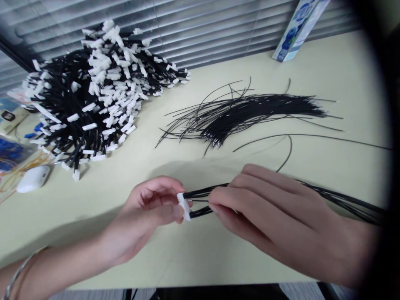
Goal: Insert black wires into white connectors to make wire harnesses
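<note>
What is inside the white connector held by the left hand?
Black wires run into the white connector on the side facing the right hand; their inserted ends are covered by its housing.

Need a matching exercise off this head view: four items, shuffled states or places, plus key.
1. Left hand
2. Right hand
3. White oval case
4. Blue-and-white carton

A. Near the picture's left edge
B. Holding black wires behind the connector
C. Standing at the back right, near the blinds
D. Pinching a white connector

Pairs: 1-D, 2-B, 3-A, 4-C
</note>
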`<state>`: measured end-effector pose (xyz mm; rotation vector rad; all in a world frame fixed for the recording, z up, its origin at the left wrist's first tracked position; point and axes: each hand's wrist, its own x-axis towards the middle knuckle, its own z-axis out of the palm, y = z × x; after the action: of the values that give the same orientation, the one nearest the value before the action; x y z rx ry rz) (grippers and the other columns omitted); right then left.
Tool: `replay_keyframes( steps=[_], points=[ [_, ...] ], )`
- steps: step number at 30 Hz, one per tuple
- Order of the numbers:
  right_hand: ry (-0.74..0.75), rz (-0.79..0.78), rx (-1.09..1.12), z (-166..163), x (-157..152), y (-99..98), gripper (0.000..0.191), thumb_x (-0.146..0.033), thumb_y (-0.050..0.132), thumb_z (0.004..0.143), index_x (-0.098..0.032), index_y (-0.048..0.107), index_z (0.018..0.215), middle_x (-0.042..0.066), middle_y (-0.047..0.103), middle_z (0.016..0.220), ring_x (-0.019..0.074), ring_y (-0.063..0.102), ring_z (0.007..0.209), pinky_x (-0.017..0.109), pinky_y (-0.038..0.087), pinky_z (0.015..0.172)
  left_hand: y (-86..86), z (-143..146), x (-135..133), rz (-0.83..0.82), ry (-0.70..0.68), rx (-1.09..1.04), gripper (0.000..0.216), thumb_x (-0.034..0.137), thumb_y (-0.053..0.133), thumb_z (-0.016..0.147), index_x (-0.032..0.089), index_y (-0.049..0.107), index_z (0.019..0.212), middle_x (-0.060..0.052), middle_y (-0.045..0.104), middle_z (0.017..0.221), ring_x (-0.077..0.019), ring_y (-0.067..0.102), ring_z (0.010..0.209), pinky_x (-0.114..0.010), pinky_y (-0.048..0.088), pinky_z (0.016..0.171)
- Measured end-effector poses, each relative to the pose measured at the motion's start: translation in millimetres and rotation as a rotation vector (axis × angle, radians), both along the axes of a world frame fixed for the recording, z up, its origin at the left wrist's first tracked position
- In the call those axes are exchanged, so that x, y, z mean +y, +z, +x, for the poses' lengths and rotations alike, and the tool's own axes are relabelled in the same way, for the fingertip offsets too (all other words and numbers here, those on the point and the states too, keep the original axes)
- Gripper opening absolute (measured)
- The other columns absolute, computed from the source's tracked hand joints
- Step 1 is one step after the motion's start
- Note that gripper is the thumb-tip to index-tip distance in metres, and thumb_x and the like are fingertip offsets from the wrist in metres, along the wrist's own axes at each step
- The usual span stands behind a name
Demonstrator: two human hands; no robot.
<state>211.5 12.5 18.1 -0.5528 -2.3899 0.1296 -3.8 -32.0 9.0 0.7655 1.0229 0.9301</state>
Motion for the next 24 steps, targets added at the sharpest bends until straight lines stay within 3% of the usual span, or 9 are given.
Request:
replay_keyframes(
  steps=[6, 18, 24],
  points=[
    [0.0, 0.035, 0.009, 1.2, 0.3, -3.2, 0.012, -0.008, 0.05, 0.086, -0.015, 0.059, 0.082, 0.0, 0.057, 0.066, 0.0141, 0.047, 0.061, 0.033, 0.038, 0.06, 0.2, 0.4, 1.7, -0.009, 0.013, -0.003, 0.017, 0.012, 0.074, 0.074, 0.023, 0.072, 0.087, 0.003, 0.071, 0.073, -0.0063, 0.061, 0.063, -0.011, 0.049, 0.061],
    [0.038, 0.014, -0.011, -0.7, 2.7, -1.0, 0.021, -0.004, 0.048, 0.087, -0.014, 0.059, 0.073, 0.001, 0.056, 0.065, 0.0122, 0.046, 0.06, 0.031, 0.04, 0.06, 0.2, -1.1, -0.4, -0.013, 0.02, 0.014, 0.019, 0.012, 0.075, 0.073, 0.024, 0.072, 0.087, 0.003, 0.07, 0.071, -0.0062, 0.061, 0.063, -0.01, 0.048, 0.059],
    [0.06, 0.041, -0.013, 0.3, 3.2, -1.7, 0.016, -0.004, 0.05, 0.086, -0.013, 0.06, 0.077, 0.001, 0.057, 0.067, 0.0128, 0.047, 0.062, 0.032, 0.041, 0.06, 1.1, 0.3, 1.1, -0.01, 0.032, 0.023, 0.018, 0.013, 0.076, 0.072, 0.023, 0.072, 0.086, 0.002, 0.069, 0.069, -0.007, 0.06, 0.061, -0.012, 0.048, 0.059]
  ],
)
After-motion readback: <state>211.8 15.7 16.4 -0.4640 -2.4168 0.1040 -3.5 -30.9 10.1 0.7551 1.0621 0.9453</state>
